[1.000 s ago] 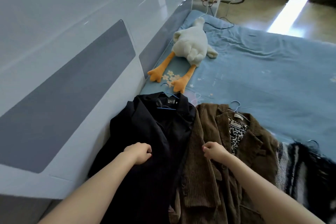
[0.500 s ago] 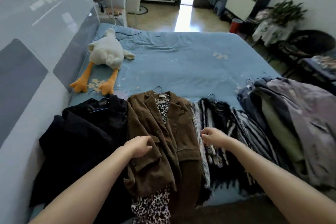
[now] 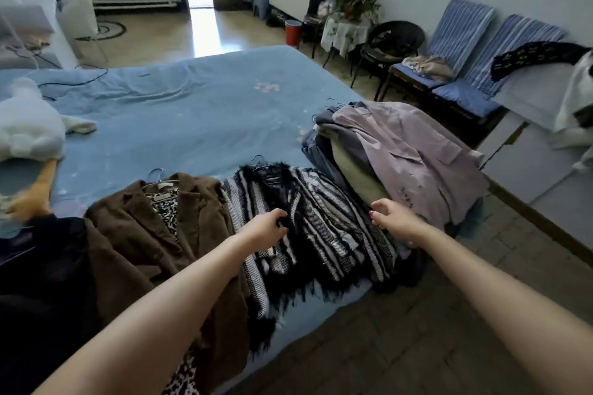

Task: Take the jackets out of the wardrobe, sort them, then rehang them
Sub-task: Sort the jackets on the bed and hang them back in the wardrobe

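Currently both hands are over the striped fringed jacket (image 3: 317, 228), which lies flat on the blue bed (image 3: 192, 119) near its front edge, collar away from the person, on a hanger whose hook shows at the top. Left hand (image 3: 268, 228): fingers curled down into the dark fringe at the jacket's front opening, gripping the fabric. Right hand (image 3: 393, 218): hovers at the jacket's right edge, fingers spread and loosely bent, holding nothing; whether the fingertips touch the cloth cannot be told.

Neighbours, left to right along the bed's front edge:
- black jacket (image 3: 38, 282), hem hanging over the edge;
- brown corduroy jacket (image 3: 134, 234) with a leopard-print lining, touching and slightly overlapping the striped jacket's left side;
- striped fringed jacket, fringe trailing to the bed edge;
- pile of jackets (image 3: 401, 154), lilac one on top, at the bed's right corner, just beside the right hand and touching the striped jacket's right side.

Open room: a broad bare stretch of blue cover beyond the collars. White plush goose (image 3: 29, 135) lies at far left. Tiled floor (image 3: 417, 330) runs along the bed's front and right sides; two blue striped chairs (image 3: 455, 51) stand by the wall, well apart from the bed.
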